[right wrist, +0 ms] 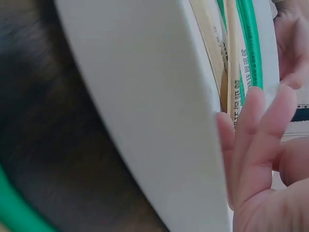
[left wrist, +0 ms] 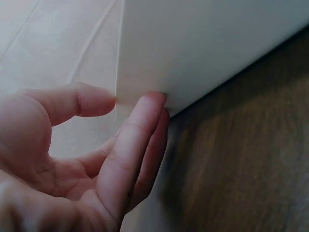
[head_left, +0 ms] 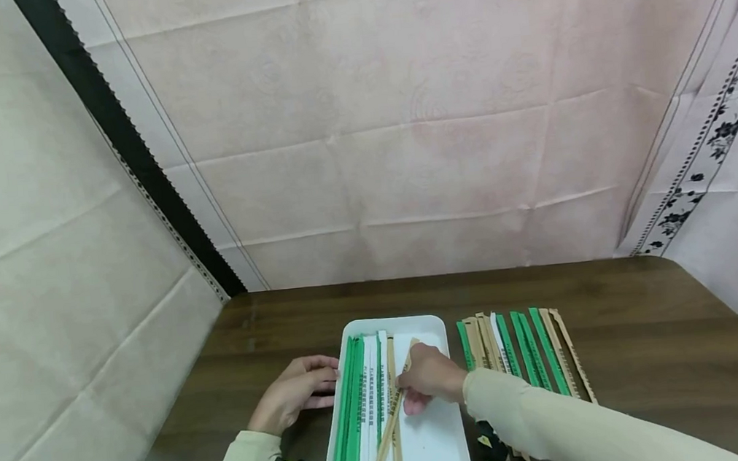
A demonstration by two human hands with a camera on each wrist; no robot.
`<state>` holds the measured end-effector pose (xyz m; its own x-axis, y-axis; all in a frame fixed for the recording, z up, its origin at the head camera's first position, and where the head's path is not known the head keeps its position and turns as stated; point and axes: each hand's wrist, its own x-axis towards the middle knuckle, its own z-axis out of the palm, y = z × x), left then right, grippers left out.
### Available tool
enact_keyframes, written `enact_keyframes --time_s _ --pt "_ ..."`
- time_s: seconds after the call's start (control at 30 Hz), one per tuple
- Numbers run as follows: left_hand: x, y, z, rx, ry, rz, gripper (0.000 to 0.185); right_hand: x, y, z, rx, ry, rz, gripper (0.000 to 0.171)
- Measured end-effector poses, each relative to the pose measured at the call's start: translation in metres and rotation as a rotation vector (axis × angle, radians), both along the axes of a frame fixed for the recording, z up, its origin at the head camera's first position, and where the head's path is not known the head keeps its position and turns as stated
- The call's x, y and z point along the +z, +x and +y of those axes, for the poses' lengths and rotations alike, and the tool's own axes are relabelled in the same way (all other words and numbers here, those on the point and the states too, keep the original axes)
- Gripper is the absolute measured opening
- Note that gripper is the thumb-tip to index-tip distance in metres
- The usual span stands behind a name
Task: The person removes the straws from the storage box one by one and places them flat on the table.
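Table (head_left: pixel 648 338) of dark wood across the lower half of the head frame, hemmed by pale cloth walls (head_left: pixel 398 111) at the back and both sides; bare wood behind the tray and out toward the right edge.

White tray (head_left: pixel 437 444) at bottom centre, long side running away from the camera, near end cut by the lower frame edge. Holds green and white paper sleeves (head_left: pixel 358 407) packed along its left side, right half showing bare white floor.

Row of sleeves (head_left: pixel 524 352), green, brown and white, laid side by side on the wood just right of the tray, well apart from the right table edge.

Right hand (head_left: pixel 430 380) over the middle of the tray, fingers curled down, pinching a brown sleeve (head_left: pixel 387 434) that lies slanted across the others, lower end toward the tray's near left. Fingertips (right wrist: pixel 251 121) seen in the right wrist frame just inside the tray rim, loosely bent.

Left hand (head_left: pixel 294 398) flat on the wood just left of the tray, fingers straight and relaxed, tips (left wrist: pixel 145 116) touching the tray's outer wall (left wrist: pixel 207 43), thumb beside them, nothing grasped.
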<state>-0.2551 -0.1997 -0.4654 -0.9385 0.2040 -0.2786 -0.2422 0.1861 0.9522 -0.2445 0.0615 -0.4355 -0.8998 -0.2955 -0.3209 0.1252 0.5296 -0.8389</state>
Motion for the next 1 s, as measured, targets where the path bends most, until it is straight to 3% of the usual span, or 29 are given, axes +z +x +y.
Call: enact_keyframes --time_s 0.13,0.37,0.53,0.67,1.0 --pt "-0.001 -0.003 0.006 -0.016 0.014 0.001 0.036 0.001 -0.003 0.008 -0.014 -0.061 -0.029 0.008" --pt "0.0 -0.007 0.011 -0.013 -0.002 0.015 0.034 0.01 -0.006 0.036 0.011 -0.201 -0.09 0.022" --pt "-0.001 -0.007 0.009 -0.008 -0.003 0.004 0.035 0.016 -0.007 0.063 -0.017 -0.312 -0.122 0.036" --pt "-0.004 -0.004 0.004 -0.004 -0.005 0.005 0.037 0.017 -0.006 0.09 -0.04 -0.345 -0.118 0.041" --pt "-0.008 0.0 -0.005 -0.011 0.029 -0.018 0.038 0.008 -0.004 0.189 -0.046 -0.441 -0.103 0.029"
